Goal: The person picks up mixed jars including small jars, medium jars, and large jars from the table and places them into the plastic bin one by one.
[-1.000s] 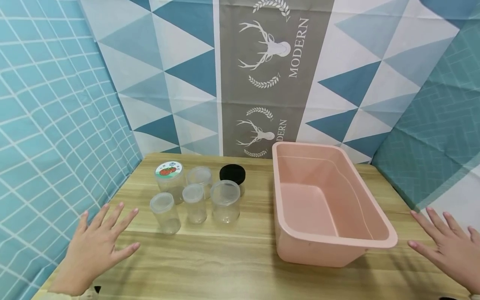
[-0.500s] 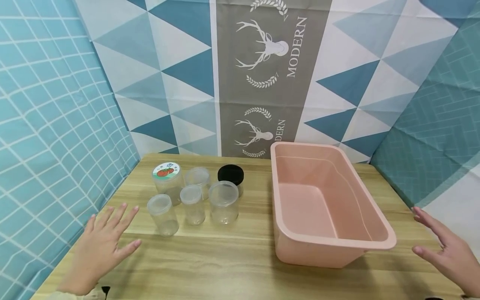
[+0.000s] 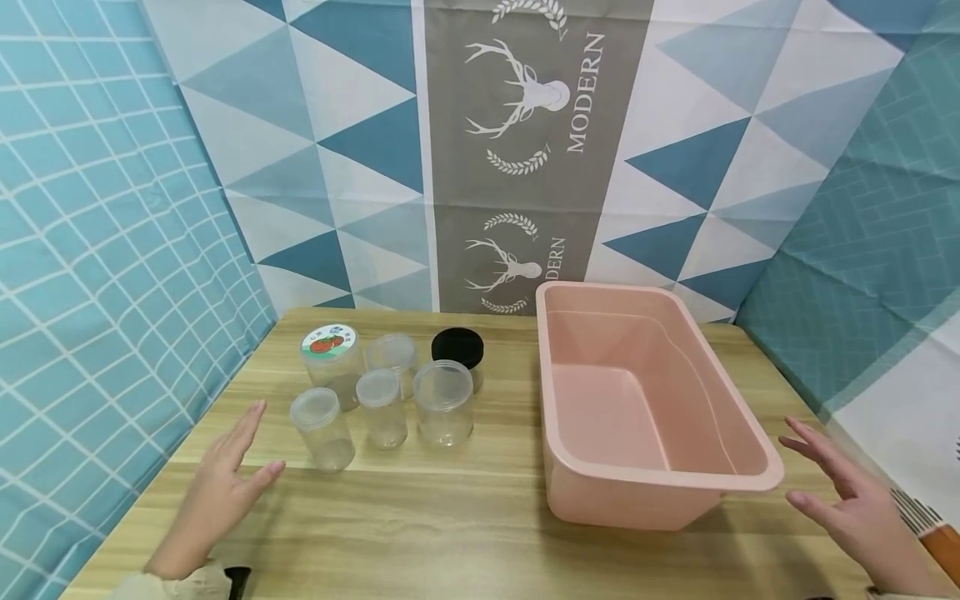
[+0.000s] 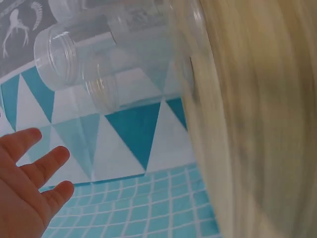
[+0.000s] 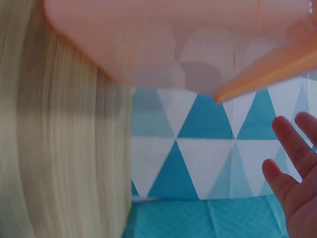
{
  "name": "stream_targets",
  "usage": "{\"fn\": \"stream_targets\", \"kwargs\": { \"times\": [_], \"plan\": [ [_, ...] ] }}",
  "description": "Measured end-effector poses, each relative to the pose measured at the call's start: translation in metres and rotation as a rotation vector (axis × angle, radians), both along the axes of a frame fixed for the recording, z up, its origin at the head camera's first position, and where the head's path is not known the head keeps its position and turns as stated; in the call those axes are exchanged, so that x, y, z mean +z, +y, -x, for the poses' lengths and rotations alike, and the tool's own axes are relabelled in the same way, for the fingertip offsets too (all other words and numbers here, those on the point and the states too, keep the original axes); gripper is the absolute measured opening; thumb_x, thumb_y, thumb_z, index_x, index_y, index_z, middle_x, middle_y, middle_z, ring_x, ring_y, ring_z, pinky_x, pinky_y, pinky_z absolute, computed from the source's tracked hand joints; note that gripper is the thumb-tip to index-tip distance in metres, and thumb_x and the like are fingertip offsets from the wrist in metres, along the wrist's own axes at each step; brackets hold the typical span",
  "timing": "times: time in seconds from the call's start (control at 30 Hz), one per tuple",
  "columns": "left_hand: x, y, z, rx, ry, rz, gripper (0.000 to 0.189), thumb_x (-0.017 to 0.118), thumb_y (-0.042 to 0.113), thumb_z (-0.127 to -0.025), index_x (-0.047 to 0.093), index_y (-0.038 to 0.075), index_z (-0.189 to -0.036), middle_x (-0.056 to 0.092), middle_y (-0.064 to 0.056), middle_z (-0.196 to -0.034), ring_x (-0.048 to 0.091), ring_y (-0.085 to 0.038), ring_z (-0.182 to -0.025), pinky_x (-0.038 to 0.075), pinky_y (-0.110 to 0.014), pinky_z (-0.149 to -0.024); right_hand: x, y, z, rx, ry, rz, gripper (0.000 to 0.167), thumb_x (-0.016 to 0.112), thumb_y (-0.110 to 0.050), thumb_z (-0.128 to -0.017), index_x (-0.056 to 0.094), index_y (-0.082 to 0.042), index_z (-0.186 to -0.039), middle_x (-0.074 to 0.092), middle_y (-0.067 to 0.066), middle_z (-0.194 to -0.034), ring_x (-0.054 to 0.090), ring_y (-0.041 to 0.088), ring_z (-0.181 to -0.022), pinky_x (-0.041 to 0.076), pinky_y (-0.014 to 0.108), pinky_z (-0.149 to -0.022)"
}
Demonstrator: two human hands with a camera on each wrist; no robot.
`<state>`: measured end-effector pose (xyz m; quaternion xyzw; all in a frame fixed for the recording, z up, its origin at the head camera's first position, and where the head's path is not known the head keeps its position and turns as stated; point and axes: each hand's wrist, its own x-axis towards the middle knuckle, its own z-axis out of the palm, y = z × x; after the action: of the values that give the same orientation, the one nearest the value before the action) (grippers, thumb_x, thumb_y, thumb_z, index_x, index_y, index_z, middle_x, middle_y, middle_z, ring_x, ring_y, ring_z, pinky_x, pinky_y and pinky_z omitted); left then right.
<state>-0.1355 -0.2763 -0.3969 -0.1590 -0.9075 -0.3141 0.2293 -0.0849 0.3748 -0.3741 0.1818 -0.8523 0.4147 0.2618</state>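
Observation:
Several clear plastic jars stand upright at the table's left. The nearest jar [image 3: 324,433] has a whitish lid, and my left hand [image 3: 219,492] hovers to its left without touching it. Behind it is a jar with a tomato picture on its lid [image 3: 330,343]; another carries a black lid [image 3: 457,348]. A wide clear jar [image 3: 444,408] and a slim one [image 3: 383,412] stand in front. My right hand [image 3: 851,500] is held just right of the pink plastic tub [image 3: 660,492], fingers relaxed, holding nothing. In the left wrist view, loose fingers [image 4: 44,166] show apart from the jars.
The wooden table [image 3: 420,533] meets a patterned cloth backdrop [image 3: 517,167] at the rear. Blue grid cloth [image 3: 120,250] hangs at the left, teal cloth [image 3: 885,233] at the right. An orange-brown object [image 3: 941,546] shows at the lower right edge.
Both hands have turned from spread, palm-down poses to more side-on ones. The right hand has moved left, closer to the tub; the jars and tub stay put as the view shifts slightly.

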Motion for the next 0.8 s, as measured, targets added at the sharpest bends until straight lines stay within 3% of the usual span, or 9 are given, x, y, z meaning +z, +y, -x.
{"fn": "stream_targets", "kwargs": {
  "times": [0.1, 0.23, 0.37, 0.5, 0.63, 0.8],
  "plan": [
    [-0.001, 0.003, 0.001, 0.013, -0.077, -0.16, 0.079, 0.064, 0.013, -0.09, 0.017, 0.0, -0.152, 0.023, -0.039, -0.144, 0.023, -0.064, -0.125, 0.012, -0.066, -0.105, -0.004, -0.006, 0.003, 0.163, 0.042, 0.193, 0.068, 0.062, 0.02, -0.08, 0.034, 0.012, -0.141, 0.044, -0.007, -0.144, 0.047, 0.0, -0.123, 0.033, 0.008, -0.094],
    [-0.001, 0.003, 0.002, 0.076, -0.163, -0.241, 0.083, 0.063, 0.014, -0.091, 0.01, -0.002, -0.152, 0.016, -0.039, -0.147, 0.017, -0.063, -0.128, 0.013, -0.071, -0.1, -0.009, -0.012, 0.007, 0.342, 0.124, 0.377, 0.065, 0.065, 0.015, -0.081, 0.035, 0.016, -0.139, 0.043, 0.005, -0.145, 0.043, 0.009, -0.129, 0.032, 0.012, -0.099],
    [-0.003, 0.002, 0.005, 0.11, -0.205, -0.308, 0.086, 0.062, 0.014, -0.092, 0.002, -0.004, -0.151, 0.009, -0.039, -0.149, 0.012, -0.064, -0.129, 0.011, -0.071, -0.101, -0.014, -0.022, 0.007, 0.254, 0.189, 0.322, 0.067, 0.071, 0.012, -0.077, 0.04, 0.015, -0.137, 0.039, 0.006, -0.148, 0.034, 0.011, -0.134, 0.026, 0.013, -0.104],
    [-0.007, 0.001, 0.01, 0.097, -0.23, -0.371, 0.09, 0.061, 0.012, -0.091, -0.005, -0.004, -0.15, 0.004, -0.039, -0.149, 0.007, -0.062, -0.131, 0.01, -0.071, -0.102, -0.015, -0.03, 0.006, 0.167, 0.207, 0.269, 0.064, 0.073, 0.008, -0.078, 0.042, 0.017, -0.134, 0.042, 0.005, -0.146, 0.045, 0.007, -0.126, 0.031, 0.012, -0.1],
    [-0.011, 0.001, 0.015, 0.078, -0.287, -0.458, 0.093, 0.06, 0.01, -0.092, -0.012, 0.002, -0.151, 0.001, -0.037, -0.151, 0.005, -0.057, -0.135, 0.011, -0.068, -0.103, -0.015, -0.035, 0.008, 0.207, 0.232, 0.37, 0.065, 0.073, 0.01, -0.078, 0.039, 0.021, -0.133, 0.048, 0.007, -0.142, 0.055, 0.008, -0.115, 0.036, 0.013, -0.095],
    [-0.015, 0.005, 0.02, 0.074, -0.331, -0.502, 0.095, 0.061, 0.01, -0.092, -0.014, 0.004, -0.151, 0.005, -0.036, -0.151, 0.009, -0.055, -0.136, 0.015, -0.066, -0.103, -0.014, -0.034, 0.009, 0.168, 0.191, 0.413, 0.066, 0.068, 0.02, -0.075, 0.039, 0.019, -0.135, 0.053, 0.004, -0.138, 0.057, 0.006, -0.112, 0.04, 0.011, -0.09]
  ]
}}
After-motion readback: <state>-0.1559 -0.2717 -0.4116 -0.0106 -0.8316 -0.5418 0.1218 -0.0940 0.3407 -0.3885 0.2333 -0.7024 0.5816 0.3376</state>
